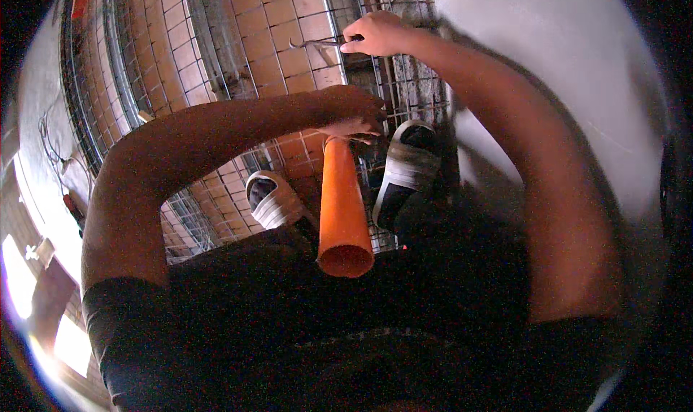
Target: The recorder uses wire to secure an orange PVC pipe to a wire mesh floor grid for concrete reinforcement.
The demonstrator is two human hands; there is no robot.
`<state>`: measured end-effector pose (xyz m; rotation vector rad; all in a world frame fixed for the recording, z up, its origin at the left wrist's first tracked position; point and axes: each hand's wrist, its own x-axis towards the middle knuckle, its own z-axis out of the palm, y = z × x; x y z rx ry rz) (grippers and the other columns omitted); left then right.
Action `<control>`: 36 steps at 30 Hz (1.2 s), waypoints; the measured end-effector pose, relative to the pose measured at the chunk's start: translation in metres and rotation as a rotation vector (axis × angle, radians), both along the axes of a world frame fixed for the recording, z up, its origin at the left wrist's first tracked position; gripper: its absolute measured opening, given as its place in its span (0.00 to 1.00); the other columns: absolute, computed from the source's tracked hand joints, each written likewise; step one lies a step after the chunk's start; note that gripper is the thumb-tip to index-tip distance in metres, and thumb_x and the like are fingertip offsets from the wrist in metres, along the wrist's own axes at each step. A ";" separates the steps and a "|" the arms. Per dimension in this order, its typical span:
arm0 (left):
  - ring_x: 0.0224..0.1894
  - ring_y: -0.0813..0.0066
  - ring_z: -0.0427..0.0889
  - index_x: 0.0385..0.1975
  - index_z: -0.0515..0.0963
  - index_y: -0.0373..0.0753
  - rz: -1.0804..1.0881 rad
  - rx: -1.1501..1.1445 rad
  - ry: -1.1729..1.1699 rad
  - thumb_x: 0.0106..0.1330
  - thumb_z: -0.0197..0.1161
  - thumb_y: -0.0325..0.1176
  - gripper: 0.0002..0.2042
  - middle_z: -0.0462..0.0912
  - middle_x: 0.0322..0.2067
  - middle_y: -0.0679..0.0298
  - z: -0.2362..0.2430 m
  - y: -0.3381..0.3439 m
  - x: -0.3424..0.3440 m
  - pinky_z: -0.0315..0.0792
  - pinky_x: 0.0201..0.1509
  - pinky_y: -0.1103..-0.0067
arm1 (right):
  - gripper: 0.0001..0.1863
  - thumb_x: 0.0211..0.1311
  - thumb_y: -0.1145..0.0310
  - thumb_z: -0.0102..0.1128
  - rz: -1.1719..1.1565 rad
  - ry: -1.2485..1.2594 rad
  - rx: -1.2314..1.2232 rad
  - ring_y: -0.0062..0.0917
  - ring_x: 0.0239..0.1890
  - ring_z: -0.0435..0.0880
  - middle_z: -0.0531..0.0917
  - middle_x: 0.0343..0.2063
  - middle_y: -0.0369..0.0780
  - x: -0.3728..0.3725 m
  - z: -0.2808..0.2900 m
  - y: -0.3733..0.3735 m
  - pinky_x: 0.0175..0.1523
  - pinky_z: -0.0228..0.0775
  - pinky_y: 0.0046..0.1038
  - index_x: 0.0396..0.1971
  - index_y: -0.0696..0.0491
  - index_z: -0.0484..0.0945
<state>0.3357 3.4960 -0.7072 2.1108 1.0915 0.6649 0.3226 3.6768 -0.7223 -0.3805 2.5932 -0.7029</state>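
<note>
My right hand (372,36) is closed at the far right of the mesh, gripping a slim metal tying hook (312,44) whose curved tip points left. Below it, my left hand (354,119) reaches across with bent fingers, just beyond the far end of an orange pipe (342,195). Thin pale strands show under this hand, but shadow hides what its fingers hold. The pipe stands between my feet, its open round end towards me. Beneath both hands lies a steel wire mesh (263,33).
Hollow orange bricks (253,7) and metal-edged joists (206,33) lie under the mesh. My sandalled feet (274,199) flank the pipe. A pale wall (534,36) rises close on the right. Thin cables (54,141) hang at the left.
</note>
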 end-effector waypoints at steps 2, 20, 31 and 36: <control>0.37 0.56 0.80 0.29 0.77 0.37 0.058 -0.040 0.304 0.58 0.58 0.39 0.10 0.79 0.31 0.58 0.036 0.005 -0.002 0.76 0.39 0.65 | 0.19 0.58 0.47 0.54 -0.004 -0.007 -0.007 0.41 0.30 0.80 0.80 0.23 0.45 0.003 -0.001 0.004 0.38 0.69 0.41 0.29 0.50 0.78; 0.32 0.58 0.84 0.28 0.80 0.36 0.386 -0.370 0.484 0.54 0.60 0.31 0.07 0.82 0.28 0.52 0.013 0.017 0.024 0.78 0.33 0.64 | 0.20 0.58 0.46 0.54 0.015 -0.025 -0.006 0.39 0.31 0.80 0.81 0.24 0.43 -0.001 0.007 0.002 0.37 0.69 0.40 0.29 0.50 0.78; 0.28 0.54 0.83 0.25 0.78 0.34 0.321 -0.716 0.379 0.48 0.61 0.35 0.11 0.81 0.26 0.50 -0.022 0.015 0.012 0.78 0.28 0.62 | 0.20 0.57 0.47 0.54 0.041 0.006 0.007 0.40 0.32 0.80 0.81 0.26 0.44 -0.005 0.002 -0.002 0.38 0.69 0.40 0.28 0.51 0.78; 0.30 0.55 0.81 0.31 0.76 0.38 0.399 -0.645 0.401 0.55 0.58 0.40 0.12 0.79 0.28 0.54 -0.032 0.008 0.019 0.77 0.33 0.64 | 0.20 0.57 0.46 0.54 0.020 -0.027 0.026 0.40 0.31 0.80 0.81 0.25 0.43 -0.002 0.004 0.002 0.38 0.69 0.40 0.28 0.50 0.78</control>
